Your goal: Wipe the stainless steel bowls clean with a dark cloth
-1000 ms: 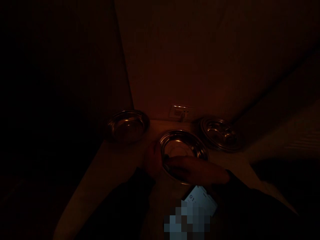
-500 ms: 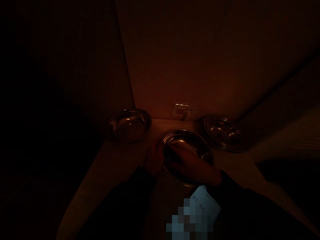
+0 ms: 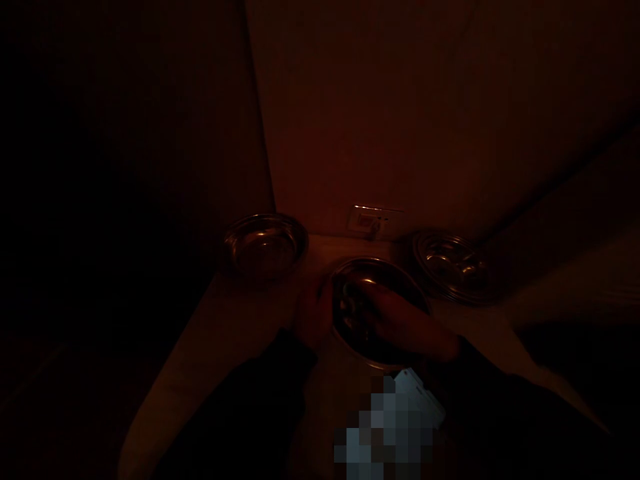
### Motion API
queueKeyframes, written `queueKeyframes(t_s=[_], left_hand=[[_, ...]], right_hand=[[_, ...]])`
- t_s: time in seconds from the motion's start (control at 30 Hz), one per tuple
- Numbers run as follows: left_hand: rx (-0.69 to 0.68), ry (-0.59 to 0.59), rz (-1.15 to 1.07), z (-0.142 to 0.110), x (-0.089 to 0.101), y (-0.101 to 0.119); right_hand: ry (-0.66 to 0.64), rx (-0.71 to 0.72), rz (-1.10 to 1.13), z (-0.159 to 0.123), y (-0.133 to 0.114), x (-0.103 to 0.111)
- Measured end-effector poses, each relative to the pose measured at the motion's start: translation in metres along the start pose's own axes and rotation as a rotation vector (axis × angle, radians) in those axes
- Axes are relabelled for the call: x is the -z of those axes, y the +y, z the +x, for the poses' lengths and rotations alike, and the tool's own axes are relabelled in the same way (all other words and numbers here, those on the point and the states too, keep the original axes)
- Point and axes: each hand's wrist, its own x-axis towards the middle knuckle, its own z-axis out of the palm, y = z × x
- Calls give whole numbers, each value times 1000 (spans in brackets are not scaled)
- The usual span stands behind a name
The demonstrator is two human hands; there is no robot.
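Note:
The scene is very dark. A round shiny metal bowl point(image 3: 385, 367) stands in the middle of the table. At its left rim is my left hand point(image 3: 314, 315), its fingers closed on the edge. My right hand point(image 3: 400, 321) reaches over the right side into the bowl, back of the hand up. Its fingertips are lost in shadow, so whether they grip anything does not show. Small glinting shapes lie in the bowl close to those fingers, too dim to name.
Another metal bowl point(image 3: 265, 272) sits at the back left. A stack of metal dishes point(image 3: 453, 297) with shiny items stands at the back right. Behind is a wall socket point(image 3: 376, 220) with a plug. A lit, partly blurred phone-like screen point(image 3: 417, 400) shows below the bowl on the table point(image 3: 190, 373).
My right hand has drawn back slightly to the right inside the bowl, uncovering glinting shapes there. The left hand stays at the rim. The whole view has shifted a little.

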Motion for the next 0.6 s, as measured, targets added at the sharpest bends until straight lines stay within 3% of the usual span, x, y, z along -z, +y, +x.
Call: queueKeyframes(t_s=[0.27, 0.5, 0.6], left_hand=[[-26, 8, 26, 0, 0, 1], [-41, -4, 35, 0, 0, 0], [-30, -1, 49, 0, 0, 1]], right_hand=[[14, 116, -82, 2, -3, -7], [138, -121, -149, 17, 3, -12], [97, -97, -122, 23, -2, -12]])
